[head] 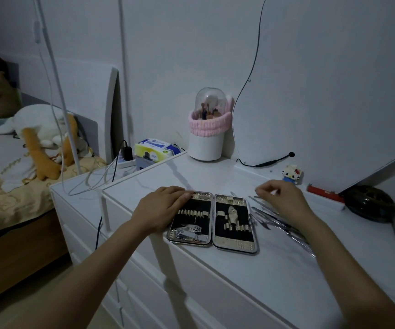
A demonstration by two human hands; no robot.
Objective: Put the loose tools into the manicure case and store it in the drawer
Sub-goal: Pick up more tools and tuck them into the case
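The manicure case (212,220) lies open on the dresser top (275,269), holding only a clipper (189,231); most loops look empty. The left hand (163,207) rests flat on its left half, while the right hand (284,198) seems to pinch one of the loose tools (272,218) beside it, so packing has barely begun and closing and stowing remain

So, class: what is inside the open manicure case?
The manicure case lies open. A nail clipper sits in its left half, and one tool in the right. Most elastic loops are empty. The left hand covers the left half's far corner, so nothing can be seen there.
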